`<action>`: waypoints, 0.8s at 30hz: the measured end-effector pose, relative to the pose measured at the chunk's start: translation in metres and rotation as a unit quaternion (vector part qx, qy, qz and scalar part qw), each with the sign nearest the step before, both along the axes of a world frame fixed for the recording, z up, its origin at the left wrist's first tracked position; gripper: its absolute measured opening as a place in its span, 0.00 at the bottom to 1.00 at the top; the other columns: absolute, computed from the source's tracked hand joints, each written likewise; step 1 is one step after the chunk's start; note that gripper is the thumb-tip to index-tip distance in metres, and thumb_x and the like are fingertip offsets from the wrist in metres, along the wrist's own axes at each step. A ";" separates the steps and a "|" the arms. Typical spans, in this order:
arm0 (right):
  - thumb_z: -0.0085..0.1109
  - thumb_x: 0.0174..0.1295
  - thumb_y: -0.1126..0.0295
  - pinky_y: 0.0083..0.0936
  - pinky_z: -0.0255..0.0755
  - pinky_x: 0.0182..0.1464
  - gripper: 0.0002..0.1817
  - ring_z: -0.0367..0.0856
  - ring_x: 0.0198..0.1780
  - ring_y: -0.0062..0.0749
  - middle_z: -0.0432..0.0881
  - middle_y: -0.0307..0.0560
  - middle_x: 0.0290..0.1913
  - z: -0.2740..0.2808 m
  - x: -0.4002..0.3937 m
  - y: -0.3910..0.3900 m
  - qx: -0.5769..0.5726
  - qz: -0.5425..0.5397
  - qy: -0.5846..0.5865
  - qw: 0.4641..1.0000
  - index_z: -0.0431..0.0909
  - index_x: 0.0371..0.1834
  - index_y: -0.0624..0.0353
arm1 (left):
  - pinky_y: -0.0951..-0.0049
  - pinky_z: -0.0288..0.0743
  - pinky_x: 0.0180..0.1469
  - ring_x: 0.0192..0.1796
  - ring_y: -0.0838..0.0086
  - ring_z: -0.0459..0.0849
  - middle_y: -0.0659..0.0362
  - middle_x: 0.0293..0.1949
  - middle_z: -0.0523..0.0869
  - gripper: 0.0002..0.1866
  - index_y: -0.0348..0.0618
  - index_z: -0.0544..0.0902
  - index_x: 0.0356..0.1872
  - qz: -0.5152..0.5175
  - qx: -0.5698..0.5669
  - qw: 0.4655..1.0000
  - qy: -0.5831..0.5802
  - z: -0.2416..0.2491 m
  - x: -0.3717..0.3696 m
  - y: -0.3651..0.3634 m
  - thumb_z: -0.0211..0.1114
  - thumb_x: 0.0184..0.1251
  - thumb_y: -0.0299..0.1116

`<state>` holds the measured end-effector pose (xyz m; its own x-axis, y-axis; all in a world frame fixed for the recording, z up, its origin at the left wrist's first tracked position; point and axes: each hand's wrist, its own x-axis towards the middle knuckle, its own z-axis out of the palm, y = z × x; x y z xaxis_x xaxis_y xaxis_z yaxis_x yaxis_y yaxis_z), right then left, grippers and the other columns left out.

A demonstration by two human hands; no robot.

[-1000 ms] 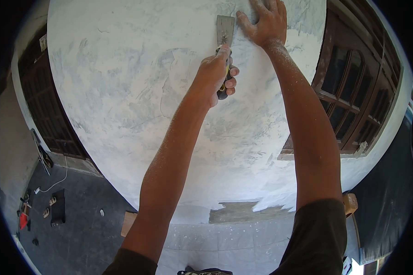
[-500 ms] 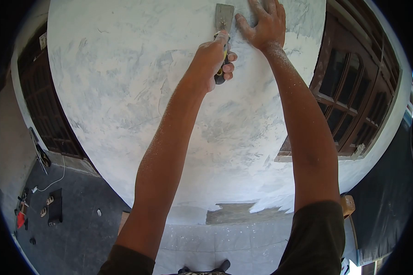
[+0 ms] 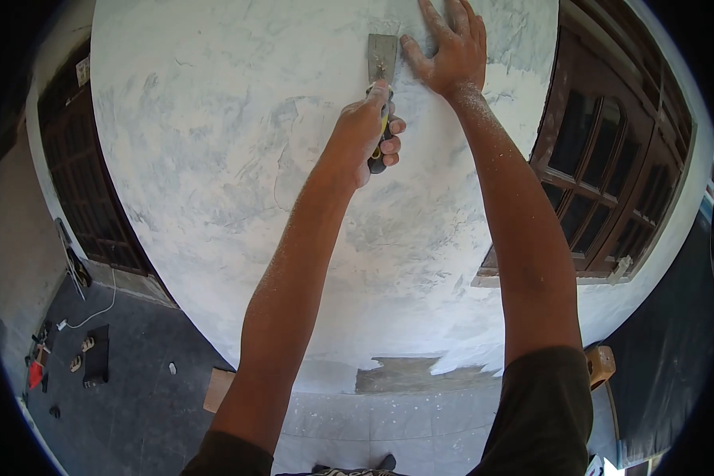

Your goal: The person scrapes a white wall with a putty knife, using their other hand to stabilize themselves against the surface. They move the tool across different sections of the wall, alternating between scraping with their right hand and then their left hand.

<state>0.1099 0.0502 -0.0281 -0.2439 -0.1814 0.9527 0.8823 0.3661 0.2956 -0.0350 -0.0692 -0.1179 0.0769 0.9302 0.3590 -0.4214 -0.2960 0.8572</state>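
My left hand (image 3: 366, 131) is wrapped round the black and yellow handle of a putty knife (image 3: 382, 54). The knife's wide metal blade points up and lies at the face of a white, patchy plastered wall (image 3: 238, 151); whether its edge touches cannot be told. Just to the right, my right hand (image 3: 452, 55) rests on the wall with fingers spread and holds nothing. White dust covers its fingers and wrist, and specks cling to both forearms.
A brown wooden window (image 3: 587, 166) is at the right, and a dark slatted door (image 3: 95, 174) at the left. Sandals (image 3: 82, 355), a white cable (image 3: 95, 313) and a cardboard piece (image 3: 218, 389) lie on the floor. Bare grey plaster (image 3: 420, 374) shows low on the wall.
My left hand has drawn the putty knife down the wall, away from the top edge of the view. My right hand stays spread on the wall in nearly the same place.
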 end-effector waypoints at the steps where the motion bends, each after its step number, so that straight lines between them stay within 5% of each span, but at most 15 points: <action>1: 0.63 0.60 0.51 0.53 0.46 0.82 0.40 0.52 0.82 0.57 0.59 0.61 0.81 0.000 0.000 -0.001 0.000 0.002 0.001 1.000 0.68 0.78 0.48 | 0.80 0.58 0.20 0.19 0.84 0.64 0.66 0.26 0.71 0.17 0.50 0.70 0.39 0.006 -0.011 1.000 0.019 -0.003 -0.003 0.000 0.51 0.83 0.52; 18: 0.63 0.60 0.51 0.54 0.46 0.81 0.40 0.52 0.82 0.58 0.58 0.62 0.81 0.000 0.002 0.001 0.002 -0.011 -0.007 1.000 0.68 0.78 0.50 | 0.79 0.59 0.20 0.19 0.84 0.63 0.65 0.27 0.71 0.17 0.50 0.67 0.43 0.007 0.042 0.999 -0.021 0.027 0.003 0.013 0.50 0.83 0.52; 24: 0.63 0.60 0.50 0.53 0.45 0.82 0.40 0.52 0.82 0.57 0.58 0.62 0.81 0.000 0.002 -0.001 -0.006 0.000 -0.006 1.000 0.68 0.77 0.51 | 0.80 0.59 0.21 0.19 0.84 0.63 0.65 0.26 0.71 0.16 0.49 0.68 0.42 0.016 -0.003 1.000 0.026 0.002 0.000 0.005 0.50 0.84 0.51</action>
